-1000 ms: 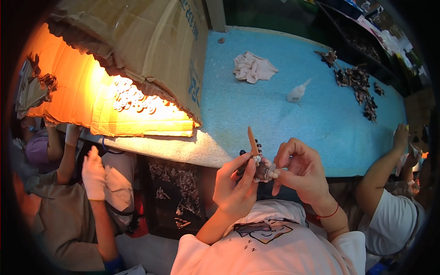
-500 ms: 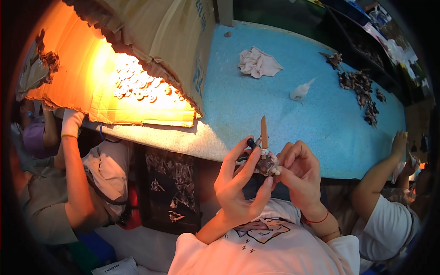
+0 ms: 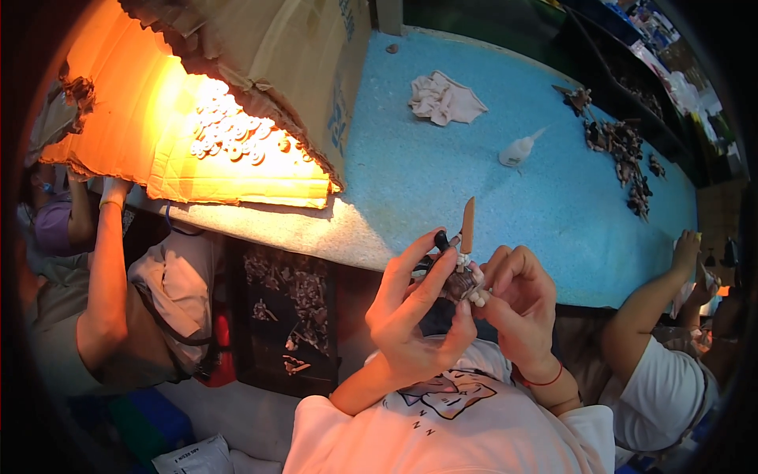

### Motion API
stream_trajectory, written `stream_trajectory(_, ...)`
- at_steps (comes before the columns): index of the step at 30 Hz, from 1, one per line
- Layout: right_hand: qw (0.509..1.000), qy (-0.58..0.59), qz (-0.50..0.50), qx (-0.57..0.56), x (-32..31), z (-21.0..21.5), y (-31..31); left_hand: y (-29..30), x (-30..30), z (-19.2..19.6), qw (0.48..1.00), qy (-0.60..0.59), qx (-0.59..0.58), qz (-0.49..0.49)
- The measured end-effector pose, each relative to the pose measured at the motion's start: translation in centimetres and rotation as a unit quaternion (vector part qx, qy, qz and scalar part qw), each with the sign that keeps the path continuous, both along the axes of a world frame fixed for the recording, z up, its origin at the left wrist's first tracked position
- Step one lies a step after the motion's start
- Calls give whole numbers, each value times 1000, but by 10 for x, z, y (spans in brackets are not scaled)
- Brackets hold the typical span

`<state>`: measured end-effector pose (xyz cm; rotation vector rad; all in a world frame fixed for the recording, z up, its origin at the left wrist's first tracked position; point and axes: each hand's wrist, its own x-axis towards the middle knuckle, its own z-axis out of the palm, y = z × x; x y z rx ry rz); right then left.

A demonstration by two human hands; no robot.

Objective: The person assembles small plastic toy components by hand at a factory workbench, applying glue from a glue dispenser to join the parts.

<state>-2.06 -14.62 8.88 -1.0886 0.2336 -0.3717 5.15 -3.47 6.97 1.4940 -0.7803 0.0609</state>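
Observation:
Between my two hands, at the near edge of the table, is a small figurine in brown, grey and cream. A flat brown blade rises from it, leaning slightly right. The fingers and thumb of my left hand grip the figurine from the left, beside a small black part. My right hand is closed in a pinch at the figurine's right side, by its cream-coloured end. The fingertips hide whether a separate small piece is in that pinch.
On the blue tabletop lie a crumpled cloth, a white dropper bottle and a heap of dark figurines. A cardboard box shelters brightly lit small round pieces. A black tray is below left. Co-workers sit both sides.
The blade has tipped a little to the right with the figurine, while both hands keep their grip. The whole view has shifted slightly. At left, a co-worker's hand has moved further under the box's edge.

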Motion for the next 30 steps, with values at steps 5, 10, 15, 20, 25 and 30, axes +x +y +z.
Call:
stream_trajectory(5, 997, 54, 27, -39, -7, 6, -10, 0, 5, 4, 999, -30, 24, 0)
stream_trajectory(10, 947, 71, -29, -312, -19, 14, -32, -1, 6, 13, 996, -61, 56, -37)
stream_trajectory(15, 897, 5, -34, -441, -14, 27, -44, -4, 5, 18, 991, -73, 68, -87)
stream_trajectory(20, 899, 14, 83, -430, -16, 36, -53, -5, 2, 20, 986, -79, 83, -122)
stream_trajectory(25, 906, 43, 122, -402, -24, 30, -62, -9, -2, 22, 979, -99, 107, -144)
stream_trajectory(30, 927, 85, 114, -347, -28, 30, -58, -13, -6, 24, 977, -104, 125, -139)
